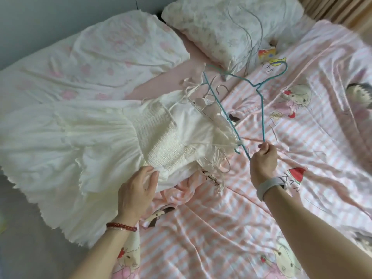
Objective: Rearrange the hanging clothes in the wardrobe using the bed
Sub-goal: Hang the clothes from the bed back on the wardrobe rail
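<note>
where the white dress (84, 135) lies spread across the left half of the bed (231, 228), its smocked bodice (161, 135) points toward the middle and its ruffled skirt runs off to the left edge. thin straps (189, 91) trail up from the bodice toward the pillows. a teal wire hanger (261, 101) stands tilted just beside the bodice, hook end up near the pillows, lower corner at the right hand (262, 158). one strap loop looks caught on the hanger's lower bar; not sure how firmly.

right hand: fingers curled, pinching the hanger's lower corner between thumb and fingertips. grey wristband (269, 186) on that wrist.

left hand (136, 190): fingers bent over the dress edge below the bodice, thumb apart; it grips a fold of white fabric. red bead bracelet (121, 226) on that wrist.

surroundings: pink-and-white striped sheet with cartoon prints under everything. two floral pillows (227, 27) at the head of the bed, the right one with thin pale wire hangers (249, 37) lying across it. a small yellow box (266, 54) sits just beside that pillow. a second metal hook (222, 89) shows near the straps.
</note>
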The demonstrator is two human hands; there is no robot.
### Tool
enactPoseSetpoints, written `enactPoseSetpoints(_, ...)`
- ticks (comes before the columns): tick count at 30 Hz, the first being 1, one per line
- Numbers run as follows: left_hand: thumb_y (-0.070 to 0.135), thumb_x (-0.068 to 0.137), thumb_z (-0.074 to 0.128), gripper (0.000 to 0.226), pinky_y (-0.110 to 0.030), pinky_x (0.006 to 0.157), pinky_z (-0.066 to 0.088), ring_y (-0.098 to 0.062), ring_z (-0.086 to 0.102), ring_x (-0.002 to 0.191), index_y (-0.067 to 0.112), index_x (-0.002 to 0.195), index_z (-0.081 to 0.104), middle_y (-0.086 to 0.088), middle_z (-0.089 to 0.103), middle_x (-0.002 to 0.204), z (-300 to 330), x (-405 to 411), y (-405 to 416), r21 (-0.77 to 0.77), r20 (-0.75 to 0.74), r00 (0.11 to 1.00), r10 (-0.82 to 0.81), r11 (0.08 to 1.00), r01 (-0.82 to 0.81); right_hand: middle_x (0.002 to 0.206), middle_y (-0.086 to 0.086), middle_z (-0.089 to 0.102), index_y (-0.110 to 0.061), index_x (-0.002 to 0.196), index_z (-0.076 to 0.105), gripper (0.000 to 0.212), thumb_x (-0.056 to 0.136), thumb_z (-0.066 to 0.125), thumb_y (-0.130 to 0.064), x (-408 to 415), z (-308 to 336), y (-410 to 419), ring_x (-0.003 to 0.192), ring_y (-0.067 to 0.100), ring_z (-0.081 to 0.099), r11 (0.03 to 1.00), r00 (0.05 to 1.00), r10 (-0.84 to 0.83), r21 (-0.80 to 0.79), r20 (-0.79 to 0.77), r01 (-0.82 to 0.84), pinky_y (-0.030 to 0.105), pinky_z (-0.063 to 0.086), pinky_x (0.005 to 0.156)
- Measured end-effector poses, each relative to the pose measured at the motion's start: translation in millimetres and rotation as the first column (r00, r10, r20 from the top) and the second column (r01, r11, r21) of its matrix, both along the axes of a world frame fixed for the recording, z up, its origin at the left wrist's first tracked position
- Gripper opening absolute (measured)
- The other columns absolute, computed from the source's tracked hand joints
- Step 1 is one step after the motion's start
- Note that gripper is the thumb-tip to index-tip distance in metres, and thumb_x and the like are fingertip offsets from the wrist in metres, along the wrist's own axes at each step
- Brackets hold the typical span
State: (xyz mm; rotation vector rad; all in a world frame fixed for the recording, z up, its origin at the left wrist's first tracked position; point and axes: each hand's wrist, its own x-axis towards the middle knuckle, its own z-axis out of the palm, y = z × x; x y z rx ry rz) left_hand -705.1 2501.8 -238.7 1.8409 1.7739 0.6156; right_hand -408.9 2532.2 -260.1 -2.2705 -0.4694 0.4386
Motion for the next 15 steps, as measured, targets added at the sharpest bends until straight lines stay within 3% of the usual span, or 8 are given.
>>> enactPoseSetpoints(3, 0.015, 0.089, 0.058, 0.011, -0.026, 0.062, 0.042, -0.025, 0.065, 0.073, 0.007, 0.088, 0.065, -0.001, 0.069, 0.082, 23.5, -4.6, -7.9, 0.024, 0.037, 0.997, 0.068, 0.997, -0.069, 0.090, 0.009, 0.052, -0.001, 0.097, 0.053, 0.026, 0.097, 0.030, -0.014, -11.4, 20.8, -16.7, 0.080, 0.021, 0.044, 0.993, 1.000, 0.026, 0.117, -0.003, -0.026, 0.019, 0.022, 0.059)
enactPoseSetpoints(10, 0.008, 0.087, 0.060, 0.008, -0.021, 0.057, 0.041, -0.020, 0.060, 0.063, 0.003, 0.085, 0.066, -0.002, 0.068, 0.074, 82.5, -6.2, -53.9, 0.104, 0.108, 0.987, 0.119, 0.986, -0.130, 0.085, 0.007, 0.050, -0.003, 0.089, 0.053, 0.020, 0.095, 0.034, -0.005, -49.2, 78.0, -77.6, 0.081, 0.019, 0.044, 0.959, 0.994, 0.091, 0.275, -0.060, -0.071, 0.021, 0.027, 0.066)
enactPoseSetpoints(15, 0.009, 0.087, 0.060, 0.009, -0.014, 0.057, 0.037, -0.013, 0.056, 0.067, 0.004, 0.087, 0.067, 0.009, 0.060, 0.075, 126.8, -17.3, -97.9, 0.171, 0.140, 0.970, 0.199, 0.960, -0.221, 0.082, 0.009, 0.051, -0.004, 0.087, 0.054, 0.019, 0.096, 0.036, -0.007, -63.4, 119.7, -124.4, 0.073, 0.018, 0.043, 0.926, 0.981, 0.193, 0.335, -0.029, -0.172, 0.022, 0.023, 0.059)
